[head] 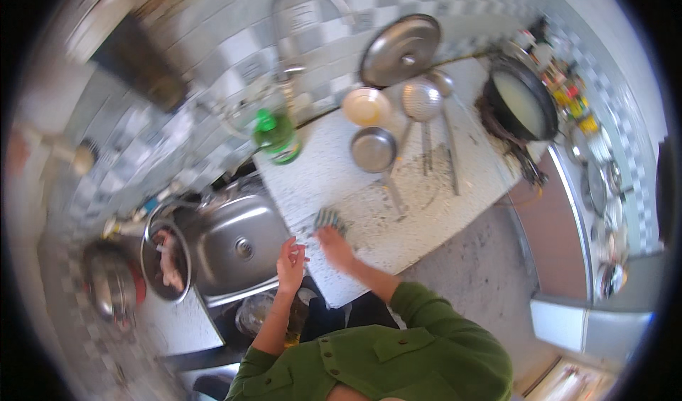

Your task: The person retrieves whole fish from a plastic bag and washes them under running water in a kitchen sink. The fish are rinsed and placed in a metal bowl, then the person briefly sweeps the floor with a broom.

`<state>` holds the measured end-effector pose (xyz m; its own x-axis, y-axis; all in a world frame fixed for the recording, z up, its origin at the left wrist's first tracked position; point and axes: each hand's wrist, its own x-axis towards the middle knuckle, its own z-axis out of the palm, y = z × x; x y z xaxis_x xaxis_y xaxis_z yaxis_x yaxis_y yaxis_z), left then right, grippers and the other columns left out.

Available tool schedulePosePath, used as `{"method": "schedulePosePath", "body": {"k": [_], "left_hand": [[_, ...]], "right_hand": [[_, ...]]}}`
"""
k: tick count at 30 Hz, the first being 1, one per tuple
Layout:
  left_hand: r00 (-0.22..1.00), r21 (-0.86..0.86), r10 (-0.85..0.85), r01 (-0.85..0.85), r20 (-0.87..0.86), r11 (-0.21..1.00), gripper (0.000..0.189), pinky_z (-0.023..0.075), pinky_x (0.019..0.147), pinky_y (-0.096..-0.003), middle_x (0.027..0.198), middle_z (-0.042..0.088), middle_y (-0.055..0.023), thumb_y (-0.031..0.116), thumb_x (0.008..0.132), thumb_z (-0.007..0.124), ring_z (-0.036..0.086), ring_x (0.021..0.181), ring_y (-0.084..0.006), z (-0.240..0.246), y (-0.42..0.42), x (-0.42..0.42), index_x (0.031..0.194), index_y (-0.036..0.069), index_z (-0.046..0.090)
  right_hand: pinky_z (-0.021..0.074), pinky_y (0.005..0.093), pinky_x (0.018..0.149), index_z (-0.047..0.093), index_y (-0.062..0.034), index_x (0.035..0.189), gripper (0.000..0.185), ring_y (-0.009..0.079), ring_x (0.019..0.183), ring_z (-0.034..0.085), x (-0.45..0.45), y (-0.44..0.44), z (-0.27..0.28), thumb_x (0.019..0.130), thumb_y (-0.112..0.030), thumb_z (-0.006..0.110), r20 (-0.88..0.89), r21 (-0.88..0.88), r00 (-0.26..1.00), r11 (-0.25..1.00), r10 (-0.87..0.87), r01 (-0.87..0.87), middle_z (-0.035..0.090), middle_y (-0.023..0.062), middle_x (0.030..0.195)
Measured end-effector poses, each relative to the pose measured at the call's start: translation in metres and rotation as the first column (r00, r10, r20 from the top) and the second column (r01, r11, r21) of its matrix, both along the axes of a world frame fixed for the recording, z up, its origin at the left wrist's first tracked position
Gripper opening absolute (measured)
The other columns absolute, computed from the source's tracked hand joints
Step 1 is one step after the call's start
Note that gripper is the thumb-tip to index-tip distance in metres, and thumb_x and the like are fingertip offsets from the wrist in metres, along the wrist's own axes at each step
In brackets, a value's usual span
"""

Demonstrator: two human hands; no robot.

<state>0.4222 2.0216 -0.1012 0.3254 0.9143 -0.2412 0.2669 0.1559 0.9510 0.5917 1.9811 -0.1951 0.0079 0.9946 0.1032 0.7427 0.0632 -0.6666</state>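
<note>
My right hand rests on a striped green and white cloth or pad on the speckled white countertop; whether the fingers grip it or only press on it is unclear. My left hand hovers by the right rim of the stainless steel sink, fingers parted and slightly curled, holding nothing. Beyond the hands, a small steel saucepan, a pale bowl and a perforated skimmer lie on the counter. Dark specks and smears mark the surface around them.
A green-capped dish soap bottle stands near the tap. A large steel lid leans on the tiled wall. A wok with pale liquid sits at the right. Left of the sink are a steel bowl holding raw meat and a lidded pot.
</note>
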Motion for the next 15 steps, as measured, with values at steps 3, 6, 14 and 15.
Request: {"method": "schedulePosePath", "body": {"k": [3,6,14,15], "left_hand": [[0.989,-0.025,0.133,-0.135,-0.069,0.991,0.037,0.0486,0.054,-0.0236,0.1,0.067,-0.0081,0.008,0.095,0.059,0.064,0.07,-0.0121,0.024,-0.02,-0.073,0.131,0.005,0.048],[0.964,-0.019,0.258,-0.26,-0.071,0.965,0.034,0.0483,0.054,-0.0229,0.099,0.067,-0.0075,0.007,0.095,0.057,0.064,0.07,-0.0115,0.028,-0.051,-0.145,0.129,0.006,0.05],[0.856,-0.178,0.516,-0.506,0.012,0.844,0.028,0.0483,0.054,-0.0234,0.099,0.068,-0.0075,0.012,0.096,0.057,0.066,0.07,-0.0127,0.006,-0.115,-0.251,0.123,0.004,0.055],[0.857,-0.185,0.516,-0.506,0.007,0.843,0.028,0.0483,0.053,-0.0235,0.099,0.068,-0.0075,0.012,0.096,0.057,0.066,0.07,-0.0128,0.005,-0.114,-0.258,0.123,0.004,0.055]], "right_hand": [[0.0318,0.0507,0.111,0.047,-0.0018,0.135,0.052,0.0393,0.131,0.042,0.026,0.101,-0.014,0.085,-0.005,0.058,0.217,0.111,0.971,0.991,-0.1,0.077,0.049,0.0221,0.136],[0.0289,0.0515,0.111,0.042,-0.0083,0.142,0.059,0.0407,0.137,0.032,0.008,0.161,0.027,0.086,-0.01,0.06,0.237,0.105,0.942,0.97,-0.238,0.218,0.043,0.0182,0.144],[0.0287,0.0521,0.112,0.047,-0.0074,0.138,0.057,0.0357,0.14,0.031,-0.068,0.009,0.046,0.082,-0.003,0.058,0.284,0.008,0.938,0.978,0.198,-0.209,0.041,0.014,0.147],[0.0287,0.0511,0.112,0.049,-0.0066,0.137,0.057,0.0361,0.14,0.032,-0.065,-0.026,0.045,0.081,0.0,0.055,0.311,-0.032,0.926,0.976,0.214,-0.215,0.041,0.0141,0.147]]}}
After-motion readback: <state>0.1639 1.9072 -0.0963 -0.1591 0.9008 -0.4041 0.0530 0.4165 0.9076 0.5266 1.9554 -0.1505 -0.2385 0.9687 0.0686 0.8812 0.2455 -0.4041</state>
